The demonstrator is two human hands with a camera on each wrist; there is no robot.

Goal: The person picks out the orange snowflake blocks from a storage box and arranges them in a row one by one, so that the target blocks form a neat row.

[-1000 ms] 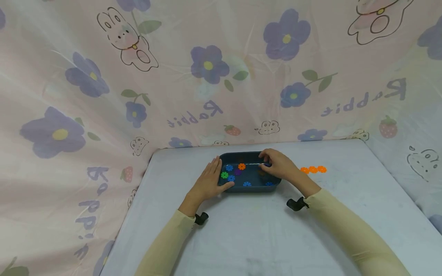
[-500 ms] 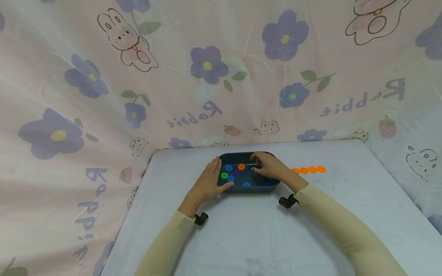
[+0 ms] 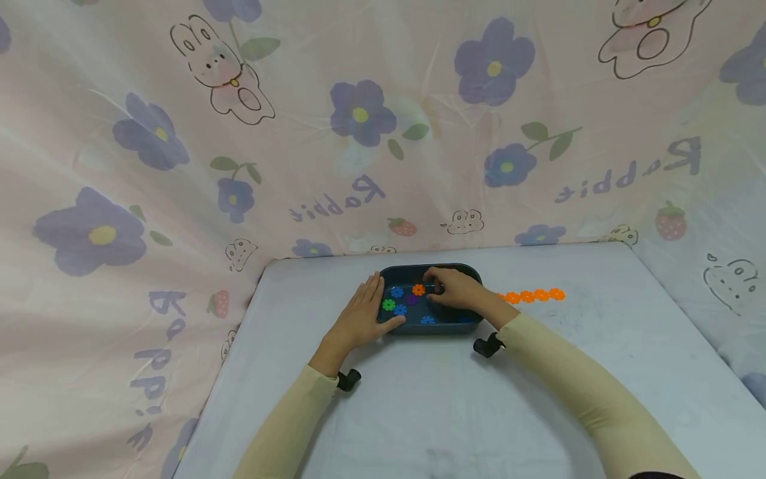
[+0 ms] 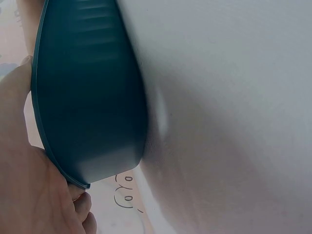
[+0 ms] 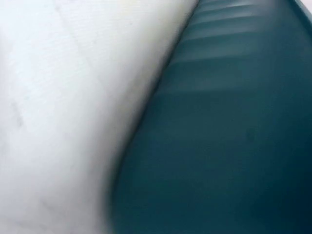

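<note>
A dark blue-green tray (image 3: 439,328) stands on the white table, with several flower-shaped plastic pieces inside. In the head view, my left hand (image 3: 356,314) rests on the tray's left end, fingers straight along that side and thumb over the near rim. The left wrist view shows this hand at the rim (image 4: 36,105). My right hand (image 3: 457,290) reaches into the tray from the right, thumb and forefinger bent and apart. Its fingertips are close to an orange flower piece (image 3: 418,290) and a purple one (image 3: 412,300). The right wrist view shows only the tray's outer wall (image 5: 209,146) and table.
Left in the tray are a green piece (image 3: 389,305) and blue pieces (image 3: 400,310); another blue piece (image 3: 427,320) lies by the near wall. A row of orange flower pieces (image 3: 526,296) lies on the table (image 3: 419,406) to the right. A printed curtain (image 3: 419,166) hangs behind.
My right hand has moved left inside the tray toward the orange and purple pieces, uncovering more of the orange row. My left hand and the tray have stayed put.
</note>
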